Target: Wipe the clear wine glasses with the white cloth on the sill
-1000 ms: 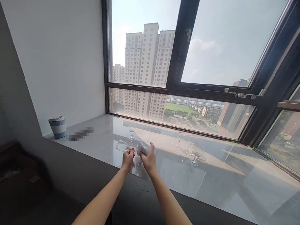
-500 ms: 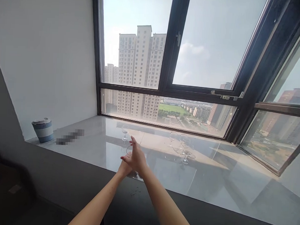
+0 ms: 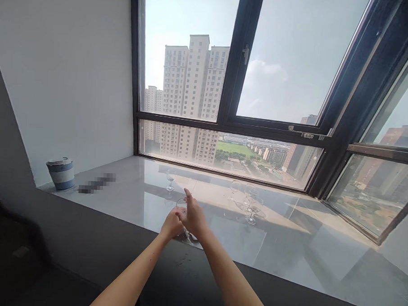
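Note:
My left hand [image 3: 171, 224] and my right hand [image 3: 195, 217] meet over the front of the glossy grey window ledge [image 3: 288, 247]. The left hand is closed at the foot of a clear wine glass [image 3: 181, 202], whose bowl shows just above the knuckles. The right hand lies against the left with one digit pointing up and the other fingers curled. A bit of white cloth [image 3: 191, 236] shows under it. The rest of the cloth and the glass stem are hidden by the hands.
One small wine glass [image 3: 170, 180] stands alone further back. Several more glasses [image 3: 251, 204] cluster to the right. A blue and white lidded cup [image 3: 61, 173] and a blurred dark object [image 3: 97, 183] sit at the left wall. Large dark-framed windows [image 3: 234, 82] close the far side.
A second ago the right hand was bunched on the cloth beside the glass. It then spread its fingers, and now curls over the left hand again. The view shifted slightly.

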`<state>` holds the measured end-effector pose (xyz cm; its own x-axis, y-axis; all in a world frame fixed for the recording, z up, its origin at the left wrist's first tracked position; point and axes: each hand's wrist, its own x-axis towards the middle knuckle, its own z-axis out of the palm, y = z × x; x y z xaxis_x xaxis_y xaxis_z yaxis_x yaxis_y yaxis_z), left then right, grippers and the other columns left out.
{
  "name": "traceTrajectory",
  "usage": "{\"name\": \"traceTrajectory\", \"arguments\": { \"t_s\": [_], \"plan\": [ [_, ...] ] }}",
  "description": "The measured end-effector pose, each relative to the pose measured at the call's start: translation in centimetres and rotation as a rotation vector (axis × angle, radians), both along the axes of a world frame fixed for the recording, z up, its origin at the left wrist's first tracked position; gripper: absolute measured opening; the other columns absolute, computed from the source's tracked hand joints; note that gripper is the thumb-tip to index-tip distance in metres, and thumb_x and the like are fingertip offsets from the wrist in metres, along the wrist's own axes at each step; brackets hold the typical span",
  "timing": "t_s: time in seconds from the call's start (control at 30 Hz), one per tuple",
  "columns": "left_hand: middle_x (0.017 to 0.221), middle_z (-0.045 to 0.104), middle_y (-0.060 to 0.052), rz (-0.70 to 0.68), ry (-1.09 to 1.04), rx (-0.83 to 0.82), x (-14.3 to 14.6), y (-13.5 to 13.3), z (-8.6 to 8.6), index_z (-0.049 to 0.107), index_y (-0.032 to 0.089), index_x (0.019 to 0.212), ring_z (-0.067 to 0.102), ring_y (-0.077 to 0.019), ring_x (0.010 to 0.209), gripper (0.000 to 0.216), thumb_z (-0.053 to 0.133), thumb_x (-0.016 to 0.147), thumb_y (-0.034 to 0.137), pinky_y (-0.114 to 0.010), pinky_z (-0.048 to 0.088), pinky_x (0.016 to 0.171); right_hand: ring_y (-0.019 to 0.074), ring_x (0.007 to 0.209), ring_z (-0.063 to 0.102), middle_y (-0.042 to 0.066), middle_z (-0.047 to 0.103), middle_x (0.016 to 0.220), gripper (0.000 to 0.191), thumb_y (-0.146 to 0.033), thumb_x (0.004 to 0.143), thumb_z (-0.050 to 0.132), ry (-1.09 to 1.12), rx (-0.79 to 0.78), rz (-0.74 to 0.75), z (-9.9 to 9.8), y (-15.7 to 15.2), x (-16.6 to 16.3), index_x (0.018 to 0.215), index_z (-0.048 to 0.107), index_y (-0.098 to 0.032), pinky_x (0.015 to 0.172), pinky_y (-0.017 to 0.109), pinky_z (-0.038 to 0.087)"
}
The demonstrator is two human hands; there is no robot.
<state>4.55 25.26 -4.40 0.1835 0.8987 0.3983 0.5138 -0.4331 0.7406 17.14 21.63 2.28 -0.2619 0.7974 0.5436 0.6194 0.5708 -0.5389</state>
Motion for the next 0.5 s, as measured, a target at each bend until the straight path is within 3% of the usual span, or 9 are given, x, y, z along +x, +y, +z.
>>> {"name": "traceTrajectory", "arguments": {
  "t_s": [0.17,0.33,0.43,0.5],
  "plan": [
    [0.127,0.055,-0.012,0.179,0.117,0.065,-0.2,-0.1,-0.7,0.055,0.018,0.13,0.048,-0.0271,0.122,0.051,0.053,0.079,0.025,-0.038,0.038,0.105,0.0258,0.114,0.06,0.012,0.061,0.124,0.084,-0.024,0.081,0.065,0.139,0.036,-0.047,-0.4,0.3,1.2,0.151,0.02,-0.025,0.092,0.042,0.049],
    [0.134,0.053,-0.013,0.152,0.221,0.047,0.1,-0.2,-0.5,0.046,0.016,0.139,0.047,-0.0257,0.125,0.058,0.049,0.081,0.025,-0.038,0.035,0.108,0.025,0.115,0.059,0.013,0.061,0.122,0.075,-0.033,0.085,0.058,0.34,0.098,-0.288,0.3,2.9,5.1,0.149,0.02,-0.021,0.095,0.042,0.047],
    [0.135,0.055,-0.012,0.136,0.283,-0.007,0.4,-0.4,-0.1,0.05,0.018,0.136,0.048,-0.0264,0.125,0.055,0.05,0.081,0.027,-0.037,0.035,0.107,0.0282,0.118,0.056,0.015,0.061,0.123,0.075,-0.035,0.086,0.058,0.22,0.009,-0.526,1.4,5.1,8.9,0.149,0.021,-0.02,0.094,0.042,0.046],
    [0.137,0.054,-0.012,0.135,0.309,-0.027,0.6,-0.6,0.1,0.051,0.019,0.135,0.048,-0.0268,0.126,0.056,0.052,0.08,0.028,-0.037,0.034,0.107,0.0302,0.117,0.056,0.015,0.062,0.121,0.076,-0.035,0.085,0.059,0.046,-0.104,-0.606,2.0,6.4,11.5,0.149,0.021,-0.02,0.089,0.04,0.046]
  ]
}}
